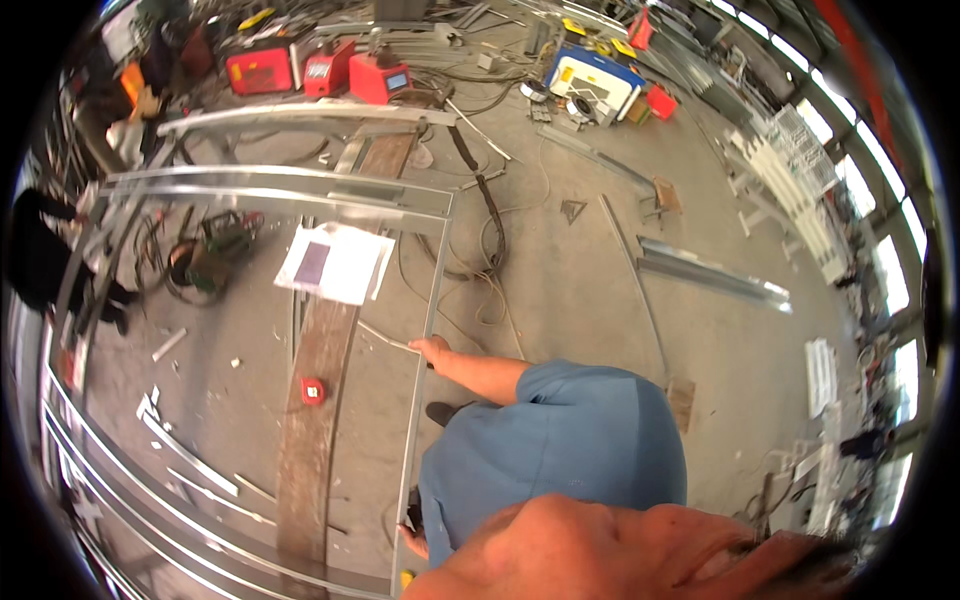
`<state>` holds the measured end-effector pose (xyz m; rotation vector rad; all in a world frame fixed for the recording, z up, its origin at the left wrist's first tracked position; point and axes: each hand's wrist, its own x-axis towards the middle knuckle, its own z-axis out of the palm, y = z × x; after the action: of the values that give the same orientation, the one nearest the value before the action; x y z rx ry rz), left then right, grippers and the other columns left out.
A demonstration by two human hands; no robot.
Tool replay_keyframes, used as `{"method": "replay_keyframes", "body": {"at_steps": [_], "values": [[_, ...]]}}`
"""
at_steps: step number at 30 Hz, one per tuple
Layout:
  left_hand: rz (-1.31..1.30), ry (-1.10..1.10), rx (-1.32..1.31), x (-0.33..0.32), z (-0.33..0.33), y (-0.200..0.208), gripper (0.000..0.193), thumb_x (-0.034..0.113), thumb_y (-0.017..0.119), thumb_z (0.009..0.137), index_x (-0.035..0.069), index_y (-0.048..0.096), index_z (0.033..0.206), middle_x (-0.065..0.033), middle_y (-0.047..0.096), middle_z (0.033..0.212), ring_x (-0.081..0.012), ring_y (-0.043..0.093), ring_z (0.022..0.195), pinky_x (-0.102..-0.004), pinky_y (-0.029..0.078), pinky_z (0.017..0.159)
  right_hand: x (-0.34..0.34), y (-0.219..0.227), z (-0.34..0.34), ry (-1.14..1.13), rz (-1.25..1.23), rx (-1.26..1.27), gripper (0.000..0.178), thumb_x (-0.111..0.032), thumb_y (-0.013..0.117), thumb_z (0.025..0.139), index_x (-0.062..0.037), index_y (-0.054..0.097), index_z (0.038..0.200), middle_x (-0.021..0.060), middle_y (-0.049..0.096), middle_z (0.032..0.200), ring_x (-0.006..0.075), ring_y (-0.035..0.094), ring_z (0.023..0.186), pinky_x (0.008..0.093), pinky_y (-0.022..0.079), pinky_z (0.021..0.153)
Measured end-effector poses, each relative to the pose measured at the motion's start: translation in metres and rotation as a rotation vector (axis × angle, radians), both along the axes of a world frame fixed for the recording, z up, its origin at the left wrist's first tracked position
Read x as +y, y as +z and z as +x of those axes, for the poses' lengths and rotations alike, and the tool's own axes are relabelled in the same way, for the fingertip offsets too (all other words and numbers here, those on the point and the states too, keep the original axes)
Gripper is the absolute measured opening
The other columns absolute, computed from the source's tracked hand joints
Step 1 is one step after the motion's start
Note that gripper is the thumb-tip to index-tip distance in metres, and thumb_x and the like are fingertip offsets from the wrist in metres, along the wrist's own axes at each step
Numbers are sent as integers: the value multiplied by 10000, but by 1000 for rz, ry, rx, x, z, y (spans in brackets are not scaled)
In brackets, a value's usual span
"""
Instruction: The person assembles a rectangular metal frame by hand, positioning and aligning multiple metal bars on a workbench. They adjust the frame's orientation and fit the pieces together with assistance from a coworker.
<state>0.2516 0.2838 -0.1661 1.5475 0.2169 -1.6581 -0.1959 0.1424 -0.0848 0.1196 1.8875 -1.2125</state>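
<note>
A large welded-looking frame of bright metal tubes (pixel 436 285) stands in front of me, with one long rail running beside my body. My right hand (pixel 430 350) is closed around that rail, and a small dark piece shows just under it. A thin pale rod (pixel 385 335) ends at the same hand; I cannot tell whether it is held. Lower along the rail, my left hand (pixel 412 541) is partly hidden by my blue shirt, its fingers bent at the rail beside a dark object (pixel 414 508). White paper sheets (pixel 345 264) with a dark patch lie across a brown plank (pixel 306 470).
A red tape measure (pixel 313 391) sits by the plank. A person in dark clothes (pixel 42 250) stands at the frame's far left. Red machines (pixel 380 78), a blue-and-white machine (pixel 597 82) and cables are at the back. Metal channels (pixel 715 275) lie on the right floor.
</note>
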Motion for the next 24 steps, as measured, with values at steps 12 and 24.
{"method": "replay_keyframes", "body": {"at_steps": [12, 24], "values": [[-73, -11, -251, -55, -69, 66, 239, 63, 476, 884, -3, 542, 1103, -136, 569, 1093, -242, 559, 969, -381, 503, 823, 8, -6, -21, 141, -31, 90, 358, -305, 713, 655, 26, 663, 781, 153, 660, 766, 271, 617, 677, 405, 474, 625], [-15, 41, -424, -38, -113, 145, 234, 130, 491, 884, 6, 549, 1075, -128, 575, 1048, -237, 562, 933, -372, 501, 795, 8, -8, -13, 78, -23, 66, 664, -243, 671, 689, 97, 424, 1202, 230, 641, 947, 338, 638, 863, 406, 508, 744]]}}
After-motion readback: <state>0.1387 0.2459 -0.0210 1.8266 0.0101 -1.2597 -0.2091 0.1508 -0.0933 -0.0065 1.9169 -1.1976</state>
